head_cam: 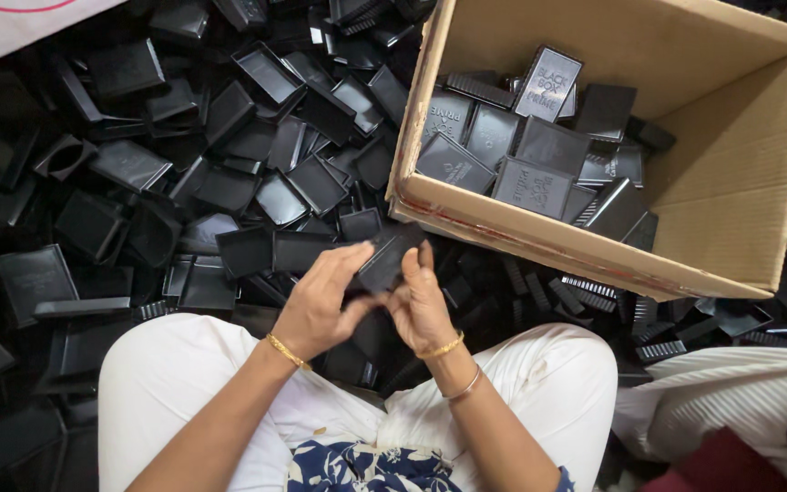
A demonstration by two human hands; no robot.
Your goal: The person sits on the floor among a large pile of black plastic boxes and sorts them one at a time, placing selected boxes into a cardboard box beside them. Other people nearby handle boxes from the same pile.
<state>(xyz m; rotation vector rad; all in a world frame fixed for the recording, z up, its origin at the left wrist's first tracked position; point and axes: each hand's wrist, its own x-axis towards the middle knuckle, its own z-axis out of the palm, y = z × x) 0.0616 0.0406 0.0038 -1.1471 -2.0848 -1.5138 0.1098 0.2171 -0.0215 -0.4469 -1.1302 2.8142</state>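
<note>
Dozens of loose black plastic box halves (184, 164) lie heaped on the floor at left, not yet assembled. At centre, the left hand (319, 305) and right hand (419, 305) meet above the lap, both pinching one black box piece (388, 255). Rightwards, a cardboard carton (730, 191) holds a partial layer of finished black boxes (539, 150).

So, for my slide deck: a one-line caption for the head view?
Both hands hold a black plastic box beside a cardboard carton.

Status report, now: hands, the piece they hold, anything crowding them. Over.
Both hands closed on one black plastic box piece: left hand, right hand. Cardboard box part-filled, just beyond. Loose black pieces heaped all round.
</note>
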